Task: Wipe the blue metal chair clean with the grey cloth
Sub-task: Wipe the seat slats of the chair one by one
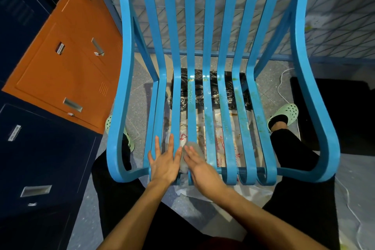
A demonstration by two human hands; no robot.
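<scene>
Front edge of the seat — cloth under your right hand.

Your right hand [199, 165] presses flat on the grey cloth [189, 155] over a slat of the blue chair [225, 95]; your left hand [165, 160], fingers spread and empty, braces the seat beside it — greenish grime remains on the slats to the right.

Bare forearms, black trousers [292, 148], mint-green clogs [286, 112]

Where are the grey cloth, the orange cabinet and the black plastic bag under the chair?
grey cloth [191, 146], head view, its top edge.
orange cabinet [67, 63], head view, door panel.
black plastic bag [199, 89], head view, between slats.
</scene>
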